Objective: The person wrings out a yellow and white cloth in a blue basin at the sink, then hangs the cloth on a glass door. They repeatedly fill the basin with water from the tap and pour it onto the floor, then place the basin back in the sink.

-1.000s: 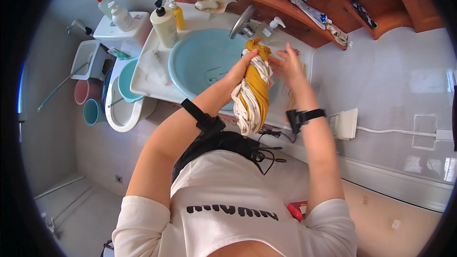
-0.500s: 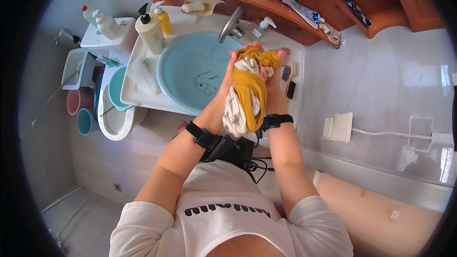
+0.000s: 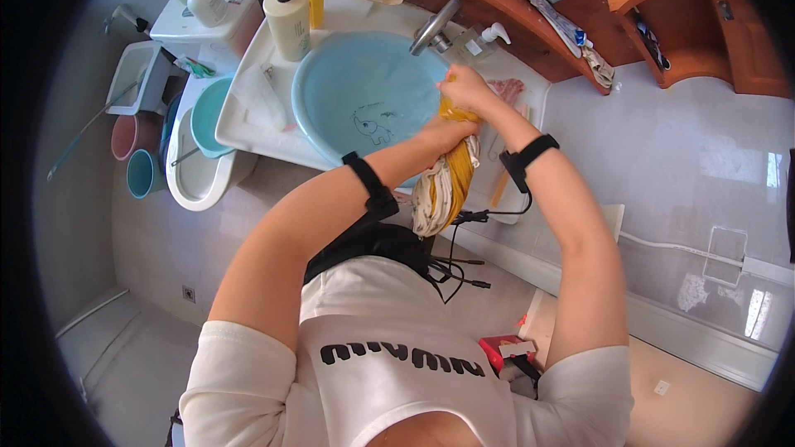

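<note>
A mustard-yellow and white cloth (image 3: 447,190) is bunched into a twisted roll over the right edge of the light-blue basin (image 3: 327,108), its loose end hanging toward me. My left hand (image 3: 447,132) is closed around the middle of the roll. Just beyond it, my right hand (image 3: 466,89) grips the upper end in a fist. A short twisted stretch of yellow cloth shows between the two hands. The basin, with an elephant drawing on its inside, sits in the white sink (image 3: 248,145), below a metal faucet (image 3: 435,26).
Pump bottles (image 3: 287,25) stand left of the basin, and a clear pump bottle (image 3: 479,45) stands beside the faucet. A wooden shelf (image 3: 555,41) curves behind the sink. Leftward are a toilet (image 3: 195,186) with a turquoise basin (image 3: 211,120) and small buckets (image 3: 142,174). Cables (image 3: 451,269) hang near my waist.
My hands, cupped under the folded cloth before, now clench it one beyond the other, and the cloth is twisted tighter. My elbows have spread, and the view has shifted.
</note>
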